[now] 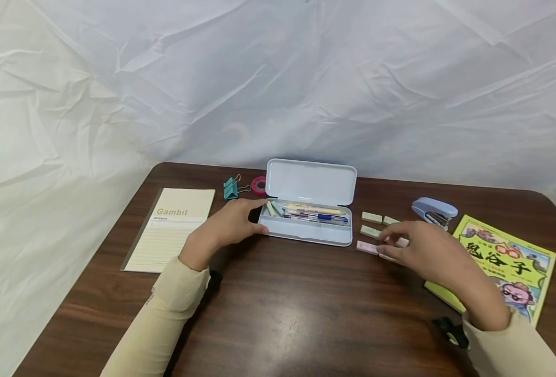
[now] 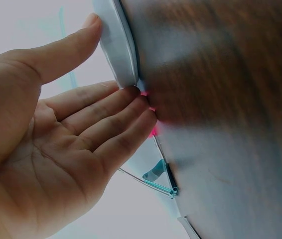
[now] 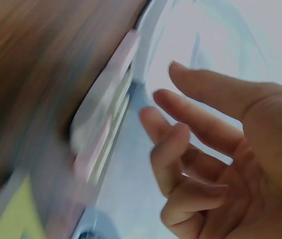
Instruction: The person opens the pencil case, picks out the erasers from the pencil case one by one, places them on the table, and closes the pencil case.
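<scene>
- Left hand: fingers straight, laid flat vs. the left end of the case; thumb on the rim, fingertips at the corner. Wrist view shows the same: open palm, fingers together, touching the case's rounded edge. Nothing clamped in the grip.
- Case: pale blue-white, hard plastic, oblong w/ rounded corners, lid hinged up at the back. It sits mid-surface, just beyond the hands. Inside: pens lying lengthwise, plus a couple of pale green erasers at the left end.
- Right hand: hovers over small flat blocks right of the case, fingers loosely spread, relaxed, apart. Right wrist view is blurred; fingers slightly bent, holding nothing that I can see. Can't tell if the tips touch a block.
- Blocks: small rectangular, matte. Pink one lies nearest the case front; pale green ones behind it, in a loose cluster, apart from each other.
- Stapler: light blue, rounded, smooth plastic, behind the right hand.
- Comic book: glossy yellow-green cover, at the right, partly under the right forearm.
- Notebook: cream, ruled cover, flat at the left.
- Binder clips: teal, folded metal w/ wire handles, behind the left hand; pink tape roll just beside them.
- Surface: dark brown wood grain, smooth, rounded corners. White crinkled sheet behind.
</scene>
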### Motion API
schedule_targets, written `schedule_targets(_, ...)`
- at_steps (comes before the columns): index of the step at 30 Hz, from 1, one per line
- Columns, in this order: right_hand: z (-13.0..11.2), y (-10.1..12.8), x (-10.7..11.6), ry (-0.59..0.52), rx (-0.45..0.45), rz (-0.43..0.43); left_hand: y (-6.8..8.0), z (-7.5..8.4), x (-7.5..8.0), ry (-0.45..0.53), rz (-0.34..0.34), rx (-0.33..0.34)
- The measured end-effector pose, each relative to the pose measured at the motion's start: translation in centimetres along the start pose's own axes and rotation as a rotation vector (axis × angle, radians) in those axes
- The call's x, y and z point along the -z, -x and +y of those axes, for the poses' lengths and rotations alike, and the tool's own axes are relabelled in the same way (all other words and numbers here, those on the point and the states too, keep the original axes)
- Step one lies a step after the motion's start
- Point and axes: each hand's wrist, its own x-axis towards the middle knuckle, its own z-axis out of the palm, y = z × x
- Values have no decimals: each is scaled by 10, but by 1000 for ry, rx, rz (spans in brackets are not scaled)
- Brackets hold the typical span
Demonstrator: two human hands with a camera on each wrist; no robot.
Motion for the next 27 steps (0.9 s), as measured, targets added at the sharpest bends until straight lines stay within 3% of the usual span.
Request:
schedule_targets(3,-22,-10,-4,-52,30,71,-2,-4,-2,4,0,3)
schedule_targets(7,-51,-28,-14,-152,57,140,5,8,4,14,-4,1)
schedule_targets(10,-71,-43,-22,-208,59,160,12,23,11,19,-22,-8)
schedule_targets(15,-101,-68,-38,-225,63,168,9,18,8,21,-18,-8)
schedule_targets(21,-122,-95,-53,-235,86,177,-2,4,-2,4,-15,4)
schedule_targets(27,-120,-134,-80,-229,97,187,3,13,3,18,-19,11)
